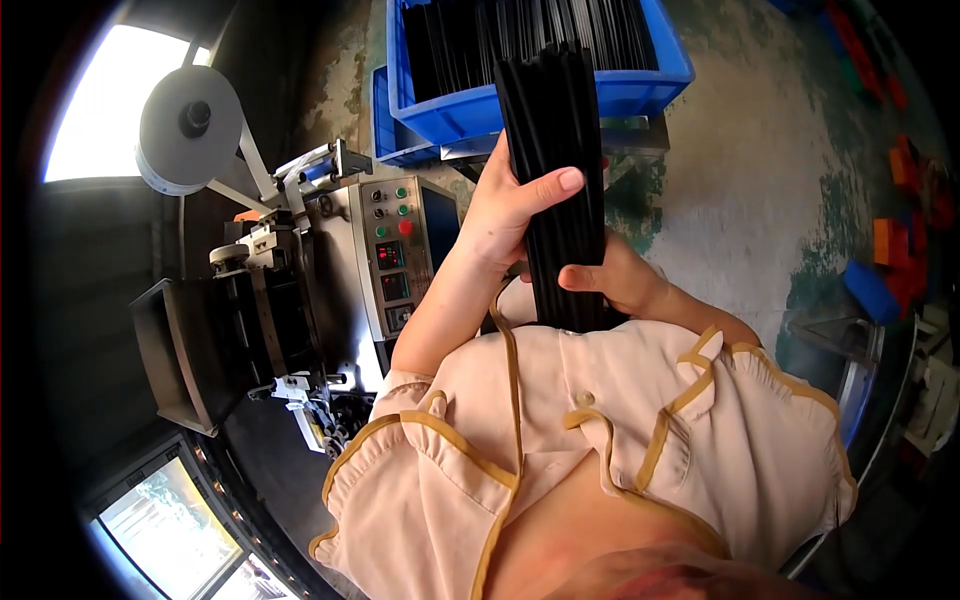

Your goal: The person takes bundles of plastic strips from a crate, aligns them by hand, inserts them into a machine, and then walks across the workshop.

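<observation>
A thick bundle of long black strips (556, 130) stands almost upright before my chest, leaning slightly to the left at the top. Around its middle my left hand (510, 205) is closed, the thumb lying across the front and the other fingers hidden behind. Lower down, my right hand (625, 280) grips the same bundle from the right side, its thumb on the front. The bottom end of the bundle is close to my light-coloured top. Just beyond the bundle's upper end is a blue crate (450, 122) holding many similar black strips (450, 45).
At my left stands a machine with a control panel (392, 225) of buttons and red displays, plus a large white reel (190, 130). Another blue bin (385, 135) shows beneath the crate's left side. Orange and blue containers (890, 245) lie far right on the worn floor (725, 180).
</observation>
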A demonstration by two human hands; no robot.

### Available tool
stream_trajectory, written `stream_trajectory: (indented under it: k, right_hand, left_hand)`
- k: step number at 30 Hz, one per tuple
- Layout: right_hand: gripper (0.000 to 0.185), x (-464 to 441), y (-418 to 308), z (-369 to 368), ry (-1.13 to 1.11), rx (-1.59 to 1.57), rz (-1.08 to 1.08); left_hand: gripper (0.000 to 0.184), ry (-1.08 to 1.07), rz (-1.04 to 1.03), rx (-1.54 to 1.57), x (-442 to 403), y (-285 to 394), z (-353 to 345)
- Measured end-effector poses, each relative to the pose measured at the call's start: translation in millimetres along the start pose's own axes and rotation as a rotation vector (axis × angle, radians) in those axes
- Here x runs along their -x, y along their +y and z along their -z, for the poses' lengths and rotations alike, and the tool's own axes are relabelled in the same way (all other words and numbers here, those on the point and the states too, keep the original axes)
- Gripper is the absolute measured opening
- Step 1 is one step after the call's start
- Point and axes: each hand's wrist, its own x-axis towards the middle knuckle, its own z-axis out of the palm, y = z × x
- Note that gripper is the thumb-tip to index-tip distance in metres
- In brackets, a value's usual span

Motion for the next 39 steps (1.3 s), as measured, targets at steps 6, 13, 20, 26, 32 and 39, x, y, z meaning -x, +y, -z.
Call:
stream_trajectory:
  k: [6, 13, 20, 26, 32, 39]
  right_hand:
    - [0.04, 7, -3, -13, 0.175, 0.183, 0.142]
    - [0.035, 12, -3, -20, 0.166, 0.101, 0.127]
    - [0.05, 17, 0, -15, 0.124, 0.141, 0.132]
    - [0.046, 24, -5, -12, 0.087, 0.203, 0.133]
    - [0.046, 26, -2, -8, 0.108, 0.152, 0.091]
    - [0.047, -14, 10, -33, -0.243, -0.182, -0.193]
  left_hand:
    - [0.042, 0.052, -0.027, 0.029, 23, 11, 8]
    - [0.038, 0.052, -0.021, 0.276, 52, 18, 27]
    - [0.044, -0.174, -0.1, 0.486, 53, 19, 38]
    - [0.042, -0.277, -0.104, 0.604, 50, 16, 52]
    - [0.041, -0.3, -0.131, 0.588, 45, 18, 57]
    - [0.059, -0.226, 0.099, -0.173, 22, 23, 26]
